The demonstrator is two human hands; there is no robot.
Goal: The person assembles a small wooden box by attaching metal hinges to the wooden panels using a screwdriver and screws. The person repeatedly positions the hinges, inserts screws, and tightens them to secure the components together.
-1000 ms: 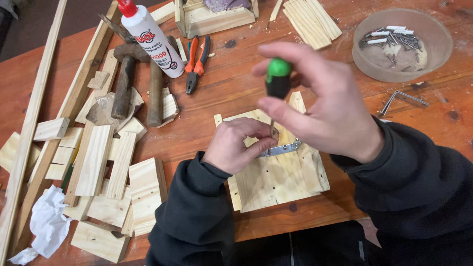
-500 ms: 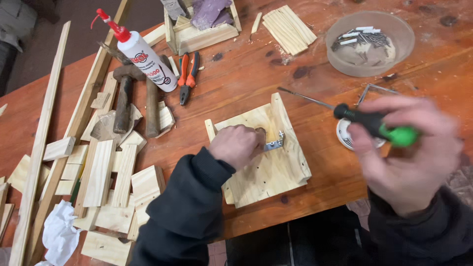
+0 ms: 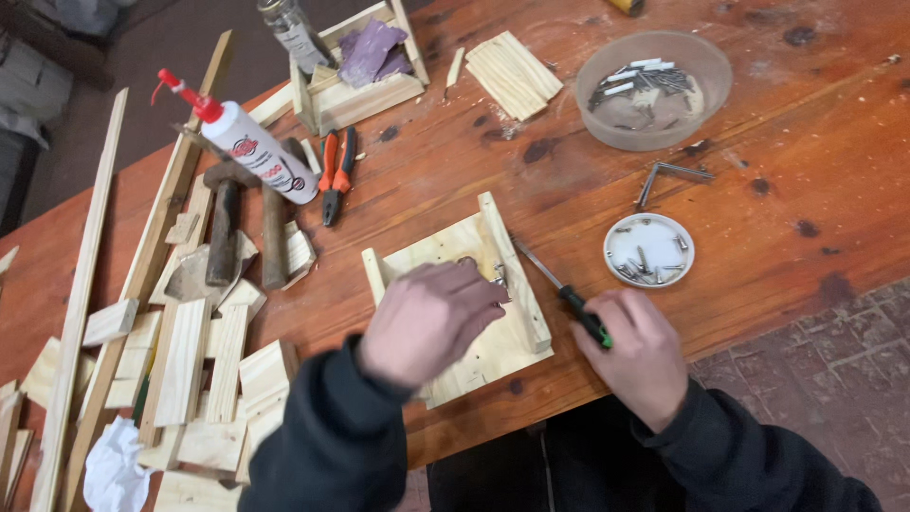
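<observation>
Now | reddish wooden table (image 3: 777,123) | left hand (image 3: 431,318) presses wooden tray (image 3: 474,313) | right hand (image 3: 637,353) grips screwdriver (image 3: 561,292)

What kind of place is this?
Probably a home woodworking bench: a worn wooden table with pine offcuts, a glue bottle, hammers, and a screwdriver in the right hand.

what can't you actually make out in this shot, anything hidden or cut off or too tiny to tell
- Head view: the left hand covers the small metal fitting on the wooden board, so its shape is unclear.
- The screwdriver handle sits mostly inside the right hand.
- Pieces in the white dish and the clear bowl are too small to tell apart.
- The jar is cut off by the top edge.
</observation>
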